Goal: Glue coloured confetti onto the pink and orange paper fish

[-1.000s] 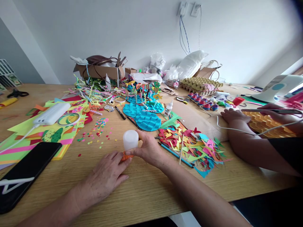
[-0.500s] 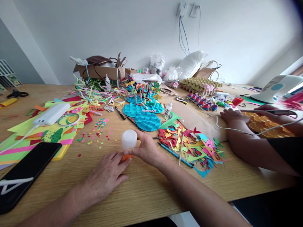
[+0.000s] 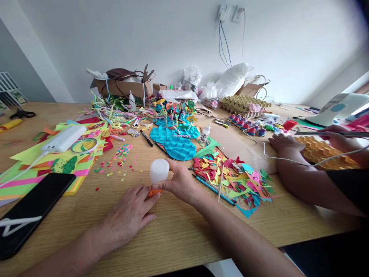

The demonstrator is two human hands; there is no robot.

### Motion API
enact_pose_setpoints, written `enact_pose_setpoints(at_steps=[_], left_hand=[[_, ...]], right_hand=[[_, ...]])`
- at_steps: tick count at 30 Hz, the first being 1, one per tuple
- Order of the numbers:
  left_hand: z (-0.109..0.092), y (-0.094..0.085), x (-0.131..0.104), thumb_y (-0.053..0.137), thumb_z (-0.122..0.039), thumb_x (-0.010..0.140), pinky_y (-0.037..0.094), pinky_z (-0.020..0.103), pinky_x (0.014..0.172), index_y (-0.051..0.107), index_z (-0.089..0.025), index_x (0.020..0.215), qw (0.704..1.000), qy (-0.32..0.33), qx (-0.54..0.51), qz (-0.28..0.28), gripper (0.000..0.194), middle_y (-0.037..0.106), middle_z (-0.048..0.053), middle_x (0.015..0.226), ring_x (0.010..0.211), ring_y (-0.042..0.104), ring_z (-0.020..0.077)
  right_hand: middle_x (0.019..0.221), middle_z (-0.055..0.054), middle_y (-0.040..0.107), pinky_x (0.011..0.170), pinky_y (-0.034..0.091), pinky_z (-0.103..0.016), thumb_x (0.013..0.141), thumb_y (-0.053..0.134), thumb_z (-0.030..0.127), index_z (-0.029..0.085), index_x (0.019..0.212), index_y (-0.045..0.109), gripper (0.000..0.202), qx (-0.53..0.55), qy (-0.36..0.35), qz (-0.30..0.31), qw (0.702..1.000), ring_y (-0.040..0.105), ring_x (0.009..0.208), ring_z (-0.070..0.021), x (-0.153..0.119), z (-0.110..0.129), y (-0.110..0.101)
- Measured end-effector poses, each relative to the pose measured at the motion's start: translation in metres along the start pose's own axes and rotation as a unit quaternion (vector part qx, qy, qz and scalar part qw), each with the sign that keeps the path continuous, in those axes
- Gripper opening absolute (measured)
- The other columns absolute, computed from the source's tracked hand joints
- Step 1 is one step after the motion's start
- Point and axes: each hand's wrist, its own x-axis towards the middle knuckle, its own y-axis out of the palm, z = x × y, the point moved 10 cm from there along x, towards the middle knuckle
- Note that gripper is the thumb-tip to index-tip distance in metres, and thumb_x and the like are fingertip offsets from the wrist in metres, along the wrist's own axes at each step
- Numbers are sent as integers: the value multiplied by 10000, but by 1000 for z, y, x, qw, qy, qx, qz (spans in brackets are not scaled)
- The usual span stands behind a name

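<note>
My right hand (image 3: 180,182) is wrapped round a white bottle (image 3: 159,170), tipped with its base up, above a small orange piece (image 3: 154,191). My left hand (image 3: 134,213) lies on the wooden table (image 3: 161,242), its fingertips pressing on the orange piece. The bottle's lower end is hidden by my fingers. Behind the hands are blue textured paper discs (image 3: 180,148) and a black pen (image 3: 147,138). Small paper dots (image 3: 123,151) are scattered to the left of the bottle.
Coloured paper scraps (image 3: 230,179) and blue pens (image 3: 213,188) lie to the right. At the left are a black phone (image 3: 34,207), a white power bank (image 3: 63,139) and paper sheets (image 3: 17,173). A co-worker's hands (image 3: 286,143) rest by an orange egg tray (image 3: 319,152) at the far right.
The bottle in my right hand has shifted very slightly to the right. My left hand has stayed in place. The co-worker's far hand and the tool in it have moved a little.
</note>
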Motion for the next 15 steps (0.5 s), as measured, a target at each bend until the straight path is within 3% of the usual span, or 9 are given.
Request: enact_pose_setpoints(at_steps=[7, 15], left_hand=[[0, -1, 0, 552, -317, 776, 401, 434, 870, 476, -236, 1186, 1000, -4, -14, -1, 425, 510, 87, 1159, 1061, 449, 275], [-1, -1, 0, 548, -311, 780, 417, 438, 849, 476, -233, 1188, 1000, -1, -7, 5, 422, 529, 92, 1113, 1012, 475, 267]], right_hand=[[740, 12, 574, 610, 376, -223, 595, 715, 310, 154, 781, 569, 282, 25, -11, 20, 999, 520, 686, -141, -1, 2, 8], [782, 6, 596, 646, 384, -233, 589, 724, 322, 152, 830, 584, 326, 19, -1, 26, 999, 526, 713, -150, -2, -1, 2]])
